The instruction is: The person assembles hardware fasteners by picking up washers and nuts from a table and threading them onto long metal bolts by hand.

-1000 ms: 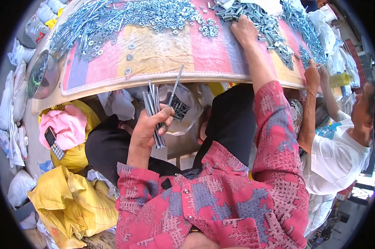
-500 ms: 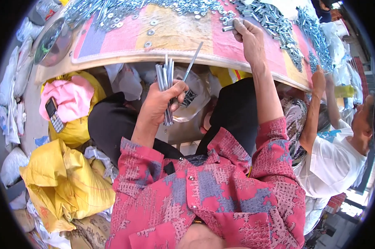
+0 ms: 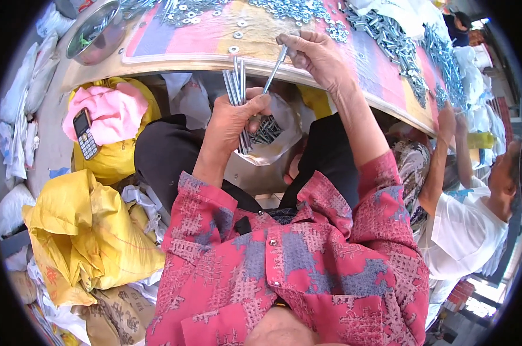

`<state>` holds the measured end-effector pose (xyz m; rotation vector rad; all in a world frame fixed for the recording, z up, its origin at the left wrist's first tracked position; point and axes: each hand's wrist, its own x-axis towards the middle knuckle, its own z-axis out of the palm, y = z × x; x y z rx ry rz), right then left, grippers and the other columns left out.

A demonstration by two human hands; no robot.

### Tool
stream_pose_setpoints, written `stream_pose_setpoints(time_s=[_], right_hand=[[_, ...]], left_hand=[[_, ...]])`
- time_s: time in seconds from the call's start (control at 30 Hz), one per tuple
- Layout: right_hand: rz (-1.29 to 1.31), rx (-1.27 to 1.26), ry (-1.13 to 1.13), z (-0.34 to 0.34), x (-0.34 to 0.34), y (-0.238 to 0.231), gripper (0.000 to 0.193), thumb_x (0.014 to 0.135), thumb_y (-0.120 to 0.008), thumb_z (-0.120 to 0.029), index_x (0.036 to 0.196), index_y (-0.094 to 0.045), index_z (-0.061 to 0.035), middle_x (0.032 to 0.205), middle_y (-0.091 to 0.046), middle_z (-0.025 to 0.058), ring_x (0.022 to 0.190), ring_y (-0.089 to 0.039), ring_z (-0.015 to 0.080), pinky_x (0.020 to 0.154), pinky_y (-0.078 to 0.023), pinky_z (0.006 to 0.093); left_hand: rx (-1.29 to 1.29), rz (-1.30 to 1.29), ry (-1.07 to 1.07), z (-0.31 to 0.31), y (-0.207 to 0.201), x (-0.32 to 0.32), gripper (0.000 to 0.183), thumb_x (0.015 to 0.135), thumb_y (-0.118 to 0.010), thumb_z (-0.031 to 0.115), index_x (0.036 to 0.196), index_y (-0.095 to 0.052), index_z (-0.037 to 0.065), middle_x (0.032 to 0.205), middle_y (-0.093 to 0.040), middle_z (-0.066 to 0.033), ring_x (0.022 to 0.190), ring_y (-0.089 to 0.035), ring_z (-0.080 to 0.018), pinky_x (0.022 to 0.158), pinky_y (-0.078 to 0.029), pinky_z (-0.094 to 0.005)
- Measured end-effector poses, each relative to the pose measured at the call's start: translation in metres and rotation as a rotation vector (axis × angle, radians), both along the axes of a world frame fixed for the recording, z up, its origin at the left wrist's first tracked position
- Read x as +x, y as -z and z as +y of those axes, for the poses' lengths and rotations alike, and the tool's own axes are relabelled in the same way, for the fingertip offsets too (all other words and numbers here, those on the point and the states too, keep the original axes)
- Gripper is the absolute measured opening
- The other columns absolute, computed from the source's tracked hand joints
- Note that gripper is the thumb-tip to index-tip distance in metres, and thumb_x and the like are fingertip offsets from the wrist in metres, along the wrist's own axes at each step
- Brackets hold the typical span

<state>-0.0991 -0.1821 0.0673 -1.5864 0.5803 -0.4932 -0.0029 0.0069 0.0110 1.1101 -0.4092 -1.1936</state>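
Observation:
My left hand [image 3: 236, 118] is wrapped round a bundle of thin metal rods [image 3: 234, 81], which stand nearly upright in the fist. One separate rod [image 3: 270, 78] slants up from between its thumb and fingers toward my right hand [image 3: 318, 57]. At that rod's upper end my right fingers pinch a short metal sleeve [image 3: 283, 51], which appears to be around the tip. Below the hands, an open pale bag [image 3: 284, 147] contains many dark metal pieces [image 3: 266, 130]. Loose washers [image 3: 238, 34] lie on the striped cloth [image 3: 174, 43] beyond my hands.
Piles of washers [image 3: 295, 8] and metal sleeves [image 3: 382, 37] cover the far table. A metal bowl [image 3: 102, 46] stands at the left edge. Yellow sacks [image 3: 99, 230] and a phone [image 3: 86, 135] on pink cloth lie left. A co-worker [image 3: 463, 230] sits close on the right.
My right hand has come from the sleeve pile back left and nearer, bringing a sleeve to the slanted rod's tip. My left hand still grips the bundle. The view has shifted slightly.

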Motion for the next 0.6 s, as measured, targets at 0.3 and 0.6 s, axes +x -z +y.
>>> stream_pose_setpoints(time_s=[0.3,0.6], right_hand=[[0.115,-0.043,-0.244,0.041,0.011,0.002,0.022,0.089,-0.067,-0.026,0.089,-0.069,-0.0043,0.068,-0.054,-0.0042,0.059,-0.045,0.0030,0.052,-0.035,0.0193],[0.178,0.131,-0.394,0.062,0.020,-0.019,0.023,0.091,-0.062,-0.025,0.096,-0.068,-0.0030,0.068,-0.062,-0.0015,0.052,-0.047,0.0020,0.047,-0.035,0.0175]], left_hand=[[-0.144,0.244,-0.041,0.003,0.009,0.011,0.024,0.084,-0.073,0.018,0.093,-0.062,-0.001,0.075,-0.063,-0.0101,0.053,-0.052,-0.0093,0.042,-0.037,-0.0196],[-0.290,0.466,-0.006,0.009,0.006,0.019,0.034,0.089,-0.066,0.022,0.114,-0.057,0.000,0.080,-0.057,-0.0056,0.056,-0.050,-0.0069,0.041,-0.036,-0.0169]])
